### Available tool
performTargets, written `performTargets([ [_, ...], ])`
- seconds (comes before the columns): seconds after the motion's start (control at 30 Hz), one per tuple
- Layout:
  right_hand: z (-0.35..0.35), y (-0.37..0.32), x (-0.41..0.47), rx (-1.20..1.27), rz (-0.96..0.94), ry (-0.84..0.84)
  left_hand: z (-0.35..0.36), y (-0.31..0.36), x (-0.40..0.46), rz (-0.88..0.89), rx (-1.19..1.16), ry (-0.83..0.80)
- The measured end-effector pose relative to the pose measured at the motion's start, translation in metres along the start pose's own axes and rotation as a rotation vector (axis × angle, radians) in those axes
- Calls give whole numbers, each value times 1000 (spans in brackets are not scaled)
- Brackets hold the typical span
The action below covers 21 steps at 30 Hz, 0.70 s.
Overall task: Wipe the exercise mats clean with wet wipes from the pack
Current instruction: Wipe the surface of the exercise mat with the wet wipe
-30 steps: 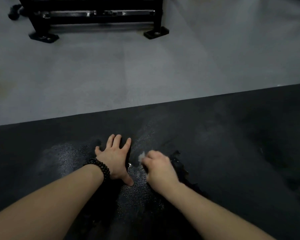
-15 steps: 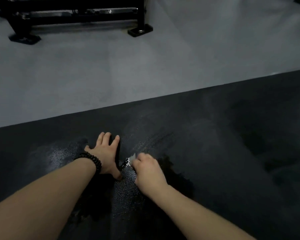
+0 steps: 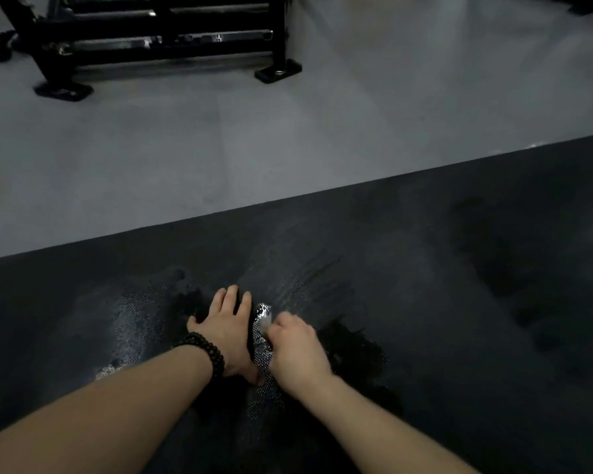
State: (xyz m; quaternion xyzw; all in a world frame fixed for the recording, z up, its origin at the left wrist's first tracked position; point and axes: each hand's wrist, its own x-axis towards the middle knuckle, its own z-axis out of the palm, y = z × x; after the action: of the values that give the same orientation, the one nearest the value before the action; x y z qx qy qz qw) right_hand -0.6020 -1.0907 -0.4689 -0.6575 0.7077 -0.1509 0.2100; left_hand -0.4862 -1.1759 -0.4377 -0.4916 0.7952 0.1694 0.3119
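- Head view: the person is kneeling over a dark exercise mat (image 3: 425,302), which is filling the lower half of the frame from 3 o'clock round to 9 o'clock, with grey floor (image 3: 288,138) lying beyond its far edge.
- The left hand (image 3: 228,331), with a beaded bracelet (image 3: 206,354) sitting at its wrist, is lying flat on the mat, fingers straight and holding nothing, seemingly bracing.
- The right hand (image 3: 295,350), just beside it at 3 o'clock, is curling its fingers round a small wet wipe (image 3: 264,323) (only a pale corner is peeking out) and pressing it to the mat.
- Wet sheen is showing around both hands; the mat toward 2 o'clock is looking dull and patchy.
- A black metal rack (image 3: 158,39) is standing at 11 o'clock; the wipe pack is not showing.
- To wipe well, I would be keeping firm, overlapping strokes, working outward from the wet patch toward the dry areas, and refolding the wipe once soiled.
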Motion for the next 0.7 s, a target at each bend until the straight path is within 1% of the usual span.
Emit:
performTargets([
  [0.03, -8, 11, 0, -7, 22, 51, 0, 1, -1, -4, -5, 2],
  [0.07, -18, 28, 1, -29, 87, 148, -1, 0, -2, -4, -6, 3],
  [0.13, -43, 76, -2, -94, 323, 319, -1, -3, -2, 6, -7, 5],
  [0.2, -56, 106, -9, -92, 569, 374, 1, -5, -1, 14, -16, 2],
  [0.23, -53, 101, -12, -115, 608, 366, 1, -5, -1, 13, -19, -2],
  [0.27, -41, 84, -12, -141, 560, 341, 1, -4, 0, 9, -22, -2],
  [0.37, 13, 5, -24, -84, 250, 256, 0, 0, 1, -14, -19, 6],
  [0.4, 22, -13, -27, -29, 191, 209, -1, 2, 1, -21, -15, 6],
  [0.43, 22, -18, -27, 24, 174, 175, -1, 4, 1, -25, -13, 5],
  [0.47, 15, -14, -27, 61, 177, 186, 0, 5, 1, -24, -14, 2],
  [0.53, -9, 10, -29, 25, 274, 335, 1, 4, 1, -17, -14, 3],
  [0.57, -22, 30, -29, -7, 348, 415, 2, 3, 1, -11, -15, 4],
  [0.6, -38, 53, -32, -27, 453, 456, 0, 4, 1, -4, -23, -2],
  [0.63, -56, 76, -36, -67, 559, 458, -2, 3, -1, -1, -30, -12],
  [0.7, -83, 108, -49, -130, 741, 388, -6, 3, -4, -2, -38, -20],
])
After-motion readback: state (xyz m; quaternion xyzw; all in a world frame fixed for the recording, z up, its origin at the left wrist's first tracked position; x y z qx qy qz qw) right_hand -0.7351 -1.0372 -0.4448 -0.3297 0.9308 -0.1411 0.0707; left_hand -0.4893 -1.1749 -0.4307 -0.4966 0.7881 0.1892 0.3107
